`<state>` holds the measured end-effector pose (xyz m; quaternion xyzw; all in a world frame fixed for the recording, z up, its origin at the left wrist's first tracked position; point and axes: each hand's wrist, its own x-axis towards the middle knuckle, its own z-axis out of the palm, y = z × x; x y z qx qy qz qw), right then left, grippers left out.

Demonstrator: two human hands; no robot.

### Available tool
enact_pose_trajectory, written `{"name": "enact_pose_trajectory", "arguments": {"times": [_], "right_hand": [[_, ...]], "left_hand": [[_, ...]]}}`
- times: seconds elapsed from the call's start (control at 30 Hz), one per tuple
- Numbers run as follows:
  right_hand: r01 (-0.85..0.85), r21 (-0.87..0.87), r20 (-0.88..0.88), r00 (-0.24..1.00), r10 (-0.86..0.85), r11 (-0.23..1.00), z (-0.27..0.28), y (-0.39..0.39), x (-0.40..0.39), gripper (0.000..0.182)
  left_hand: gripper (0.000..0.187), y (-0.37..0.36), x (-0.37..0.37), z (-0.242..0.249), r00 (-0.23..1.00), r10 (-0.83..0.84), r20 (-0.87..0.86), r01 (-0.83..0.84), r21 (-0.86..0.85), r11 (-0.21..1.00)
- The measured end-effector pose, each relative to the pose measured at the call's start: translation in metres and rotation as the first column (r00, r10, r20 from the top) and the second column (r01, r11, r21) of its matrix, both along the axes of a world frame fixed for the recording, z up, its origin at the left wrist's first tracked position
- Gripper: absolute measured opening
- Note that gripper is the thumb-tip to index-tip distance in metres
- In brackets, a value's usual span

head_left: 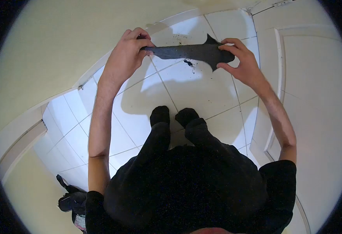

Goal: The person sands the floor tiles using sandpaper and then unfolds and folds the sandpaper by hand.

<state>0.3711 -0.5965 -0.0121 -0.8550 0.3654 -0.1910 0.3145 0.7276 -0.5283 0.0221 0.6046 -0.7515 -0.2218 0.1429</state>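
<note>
A long dark grey piece of material is stretched out sideways between my hands. Near its right end two points stick out on opposite sides, and that end is rounded; toward the left it narrows. My left hand pinches the narrow end between thumb and fingers, with part of it hidden behind them. At the rounded end, my right hand grips with the thumb on the near edge and the fingers on the far edge. Dark crumbs lie on the floor beneath the piece.
White floor tiles spread below, with my dark-socked feet on them. A cream wall curves along the left and far side. On the right stands a white panelled door. Black items lie in a heap at lower left.
</note>
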Motion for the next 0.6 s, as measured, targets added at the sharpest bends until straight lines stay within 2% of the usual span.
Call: {"name": "enact_pose_trajectory", "arguments": {"times": [0.1,0.13,0.2,0.23,0.27,0.3,0.33,0.37,0.43,0.47,0.57,0.6], "right_hand": [[-0.04,-0.015,-0.042,0.998,0.04,0.999,0.0,-0.012,-0.003,0.032],[-0.052,-0.005,-0.072,0.996,0.051,0.999,0.001,-0.015,-0.003,0.031],[-0.132,-0.133,0.02,0.991,0.135,0.982,0.013,-0.021,0.003,0.023],[-0.121,-0.065,0.074,0.989,0.125,0.991,0.018,-0.023,0.005,0.02],[-0.111,0.002,0.128,0.986,0.11,0.994,0.023,-0.025,0.008,0.018],[-0.066,0.204,0.181,0.983,0.028,0.977,0.024,-0.028,0.008,0.017],[-0.03,0.401,0.217,0.974,-0.063,0.916,0.026,-0.031,0.009,0.016],[-0.032,0.438,0.263,0.96,-0.094,0.899,0.027,-0.034,0.013,0.016],[-0.043,0.509,0.349,0.923,-0.16,0.86,0.029,-0.04,0.024,0.017],[-0.025,0.442,0.361,0.92,-0.152,0.897,0.023,-0.045,0.028,0.019],[-0.013,0.454,0.403,0.895,-0.192,0.891,0.014,-0.049,0.04,0.021],[0.024,0.394,0.369,0.911,-0.182,0.919,0.007,-0.052,0.045,0.024]], "left_hand": [[0.017,-0.003,0.007,-0.008,1.0,0.005,0.022,-0.006,0.008,1.0],[0.019,-0.004,0.01,-0.012,0.996,-0.064,0.056,0.065,-0.019,0.998],[0.021,-0.004,0.016,-0.021,0.972,-0.198,0.128,0.208,-0.068,0.976],[0.02,-0.003,0.016,-0.027,0.974,-0.156,-0.164,0.168,0.062,0.984],[0.02,-0.002,0.016,-0.034,0.899,-0.064,-0.434,0.164,0.198,0.966],[0.021,-0.002,0.018,-0.039,0.755,0.068,-0.653,0.197,0.325,0.925],[0.025,-0.003,0.021,-0.041,0.727,0.109,-0.677,0.25,0.41,0.877],[0.03,-0.004,0.025,-0.044,0.706,0.157,-0.691,0.297,0.49,0.819],[0.037,0.0,0.009,-0.04,0.585,0.254,-0.77,0.343,0.519,0.783],[0.053,0.001,0.001,-0.035,0.576,0.249,-0.779,0.375,0.522,0.766],[0.058,0.008,-0.021,-0.05,0.597,0.268,-0.756,0.355,0.549,0.757],[0.052,0.001,-0.025,-0.054,0.639,0.204,-0.741,0.434,0.567,0.701]]}}
